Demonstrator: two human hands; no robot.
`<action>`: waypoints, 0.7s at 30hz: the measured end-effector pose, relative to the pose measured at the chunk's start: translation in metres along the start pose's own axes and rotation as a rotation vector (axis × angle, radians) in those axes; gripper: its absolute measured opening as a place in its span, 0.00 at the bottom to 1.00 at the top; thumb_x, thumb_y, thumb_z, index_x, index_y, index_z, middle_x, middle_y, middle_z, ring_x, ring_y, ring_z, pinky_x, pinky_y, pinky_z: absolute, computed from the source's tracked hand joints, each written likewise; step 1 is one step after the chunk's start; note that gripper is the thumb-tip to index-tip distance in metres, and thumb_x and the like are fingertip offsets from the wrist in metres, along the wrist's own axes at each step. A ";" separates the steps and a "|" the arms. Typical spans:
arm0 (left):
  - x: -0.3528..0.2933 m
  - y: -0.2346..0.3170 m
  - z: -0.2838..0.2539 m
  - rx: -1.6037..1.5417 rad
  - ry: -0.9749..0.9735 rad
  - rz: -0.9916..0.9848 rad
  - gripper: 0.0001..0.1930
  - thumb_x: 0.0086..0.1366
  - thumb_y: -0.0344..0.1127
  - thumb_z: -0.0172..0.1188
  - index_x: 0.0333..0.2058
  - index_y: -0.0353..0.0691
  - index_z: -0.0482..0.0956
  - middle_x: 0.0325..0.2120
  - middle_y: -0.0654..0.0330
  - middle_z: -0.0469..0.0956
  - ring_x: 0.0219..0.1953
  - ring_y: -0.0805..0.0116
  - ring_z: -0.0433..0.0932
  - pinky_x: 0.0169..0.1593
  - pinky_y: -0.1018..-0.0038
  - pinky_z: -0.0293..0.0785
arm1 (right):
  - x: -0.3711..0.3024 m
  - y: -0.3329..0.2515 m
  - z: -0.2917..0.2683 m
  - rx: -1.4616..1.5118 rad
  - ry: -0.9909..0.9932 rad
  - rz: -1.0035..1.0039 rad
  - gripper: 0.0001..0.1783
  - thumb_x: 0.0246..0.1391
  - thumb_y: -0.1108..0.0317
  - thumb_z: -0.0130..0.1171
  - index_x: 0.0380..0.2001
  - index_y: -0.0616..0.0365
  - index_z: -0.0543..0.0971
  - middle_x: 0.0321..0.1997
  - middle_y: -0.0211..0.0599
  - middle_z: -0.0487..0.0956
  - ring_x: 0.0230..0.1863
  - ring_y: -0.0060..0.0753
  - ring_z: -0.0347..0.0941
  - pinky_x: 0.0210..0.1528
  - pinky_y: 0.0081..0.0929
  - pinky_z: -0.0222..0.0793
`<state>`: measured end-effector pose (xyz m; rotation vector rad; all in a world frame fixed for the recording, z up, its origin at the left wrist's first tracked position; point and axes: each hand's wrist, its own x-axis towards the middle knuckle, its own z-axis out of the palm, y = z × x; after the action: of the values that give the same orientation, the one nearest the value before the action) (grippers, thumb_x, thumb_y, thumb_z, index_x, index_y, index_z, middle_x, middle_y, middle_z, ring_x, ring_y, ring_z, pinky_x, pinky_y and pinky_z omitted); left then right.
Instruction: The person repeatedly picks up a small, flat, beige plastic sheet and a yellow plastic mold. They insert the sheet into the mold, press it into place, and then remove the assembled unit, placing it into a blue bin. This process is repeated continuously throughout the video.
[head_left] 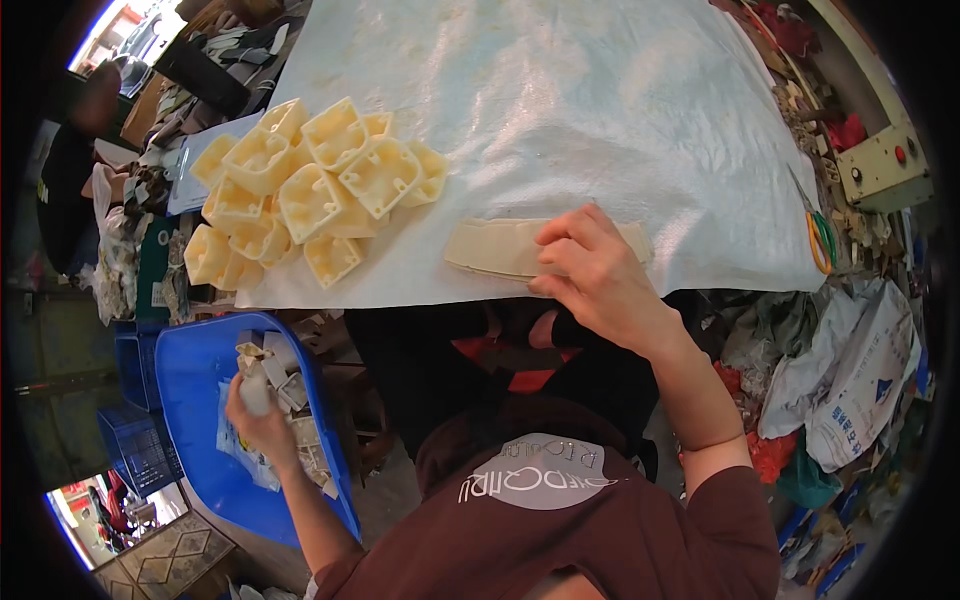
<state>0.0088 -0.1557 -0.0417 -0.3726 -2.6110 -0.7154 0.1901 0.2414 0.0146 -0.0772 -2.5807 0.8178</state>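
My left hand (262, 420) reaches into a blue plastic tub (190, 440) at the lower left, its fingers closed around a pale, whitish piece (256, 392) whose kind I cannot make out. Grey and cream plastic parts (290, 385) lie beside it in the tub. Over the table's near edge, my right hand (605, 275) has curled fingers with the thumb drawn in toward them. Beneath it lies a flat stack of cream strips (495, 248), partly covered by the hand. Whether the fingertips hold anything is hidden.
A heap of cream, square, hollow plastic parts (300, 185) sits left on the white-sheeted table (560, 110). Scissors with green and orange handles (822, 240) lie at the right edge, near a control box (885, 165). White sacks (850, 380) stand at lower right. A person (75, 180) is far left.
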 end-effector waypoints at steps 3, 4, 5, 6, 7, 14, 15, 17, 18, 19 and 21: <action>-0.010 -0.086 -0.027 0.308 -0.025 -0.216 0.29 0.51 0.33 0.61 0.54 0.39 0.66 0.48 0.44 0.66 0.53 0.50 0.61 0.55 0.63 0.58 | 0.005 0.002 0.004 -0.038 -0.016 -0.026 0.12 0.35 0.71 0.66 0.24 0.61 0.73 0.36 0.37 0.70 0.42 0.39 0.66 0.44 0.33 0.65; -0.010 -0.077 -0.028 0.442 0.029 -0.344 0.31 0.51 0.34 0.61 0.55 0.39 0.64 0.49 0.43 0.63 0.55 0.50 0.59 0.56 0.62 0.57 | 0.008 0.002 0.007 -0.052 -0.018 -0.042 0.12 0.35 0.70 0.66 0.24 0.61 0.74 0.35 0.37 0.70 0.42 0.39 0.66 0.44 0.33 0.65; -0.009 -0.058 -0.027 0.574 0.082 -0.470 0.32 0.51 0.35 0.61 0.56 0.40 0.63 0.51 0.42 0.60 0.56 0.49 0.56 0.56 0.61 0.56 | 0.010 0.002 0.009 -0.067 -0.018 -0.056 0.13 0.34 0.70 0.66 0.24 0.61 0.74 0.35 0.37 0.70 0.41 0.38 0.66 0.44 0.33 0.65; -0.006 -0.045 -0.025 0.705 0.136 -0.595 0.33 0.52 0.36 0.61 0.57 0.40 0.61 0.53 0.41 0.58 0.58 0.49 0.54 0.57 0.59 0.55 | 0.012 0.002 0.011 -0.099 -0.035 -0.059 0.13 0.34 0.69 0.66 0.24 0.61 0.74 0.35 0.37 0.70 0.41 0.38 0.66 0.44 0.32 0.65; -0.004 -0.042 -0.022 0.659 0.134 -0.495 0.34 0.52 0.36 0.61 0.58 0.40 0.60 0.54 0.40 0.55 0.58 0.49 0.53 0.57 0.59 0.54 | 0.014 0.001 0.011 -0.134 -0.056 -0.064 0.13 0.34 0.69 0.66 0.24 0.61 0.74 0.35 0.37 0.70 0.40 0.38 0.66 0.44 0.32 0.66; 0.016 0.072 0.019 -0.012 0.120 0.159 0.24 0.53 0.27 0.58 0.51 0.36 0.67 0.50 0.48 0.64 0.55 0.52 0.60 0.57 0.61 0.56 | 0.018 0.001 0.014 -0.319 -0.115 -0.081 0.08 0.41 0.73 0.61 0.26 0.62 0.73 0.34 0.37 0.69 0.39 0.40 0.66 0.41 0.32 0.67; 0.016 0.095 0.022 -0.121 0.097 0.229 0.22 0.52 0.25 0.58 0.48 0.35 0.70 0.47 0.50 0.67 0.52 0.52 0.63 0.56 0.62 0.57 | 0.015 0.002 0.014 -0.307 -0.092 -0.082 0.07 0.41 0.73 0.60 0.26 0.62 0.73 0.34 0.38 0.69 0.39 0.40 0.66 0.41 0.32 0.67; 0.016 0.137 0.031 -0.279 0.022 0.402 0.19 0.49 0.22 0.59 0.43 0.36 0.73 0.44 0.50 0.69 0.48 0.54 0.67 0.53 0.63 0.61 | 0.016 0.005 0.016 -0.280 -0.064 -0.075 0.06 0.41 0.75 0.58 0.26 0.63 0.73 0.34 0.38 0.69 0.39 0.40 0.66 0.40 0.32 0.68; 0.012 0.151 0.036 -0.378 -0.052 0.412 0.19 0.47 0.21 0.60 0.42 0.37 0.74 0.44 0.51 0.69 0.47 0.55 0.68 0.51 0.64 0.63 | 0.018 0.005 0.015 -0.261 -0.068 -0.057 0.07 0.40 0.75 0.58 0.26 0.63 0.73 0.34 0.38 0.69 0.39 0.40 0.67 0.39 0.32 0.68; 0.010 0.164 0.042 -0.483 -0.129 0.426 0.19 0.46 0.21 0.61 0.41 0.38 0.75 0.44 0.51 0.69 0.46 0.57 0.68 0.49 0.65 0.64 | 0.018 0.004 0.012 -0.248 -0.070 -0.034 0.07 0.39 0.76 0.58 0.26 0.63 0.73 0.34 0.38 0.69 0.39 0.39 0.67 0.39 0.31 0.69; 0.008 0.186 0.047 -0.536 -0.203 0.516 0.19 0.43 0.20 0.62 0.38 0.40 0.77 0.42 0.53 0.70 0.44 0.57 0.68 0.45 0.67 0.66 | 0.020 0.002 0.012 -0.274 -0.089 -0.028 0.07 0.38 0.76 0.57 0.26 0.63 0.74 0.34 0.38 0.70 0.38 0.39 0.67 0.38 0.31 0.69</action>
<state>0.0525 0.0256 0.0041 -1.2743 -2.2919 -1.2169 0.1673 0.2402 0.0124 -0.0874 -2.7568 0.4625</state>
